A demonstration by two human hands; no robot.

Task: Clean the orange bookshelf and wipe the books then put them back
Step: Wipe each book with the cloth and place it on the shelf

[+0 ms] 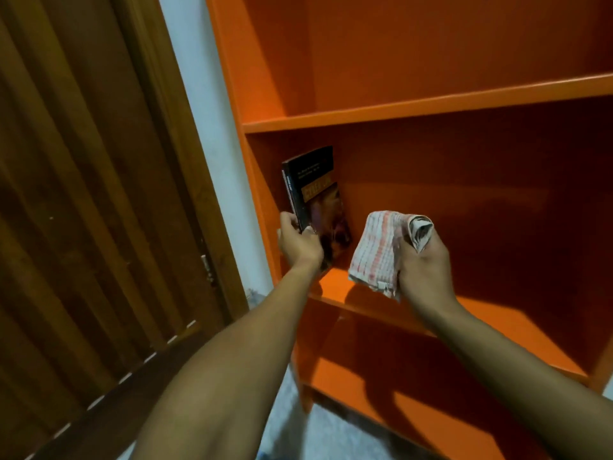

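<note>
left hand (300, 245) gripping paperbacks (316, 197) at lower spine against orange bookshelf (431, 104) wall; light, floppy, I'd stay low; right hand (423, 260) clutching soft cloth (381, 250)

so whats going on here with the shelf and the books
A person is putting books back on an orange bookshelf. Their left hand grips a dark book, standing it upright at the left end of the middle shelf, near the side wall; a second book seems to stand just behind it. Their right hand holds a bunched checked cloth above the same shelf. The shelves in view hold nothing else.
</note>
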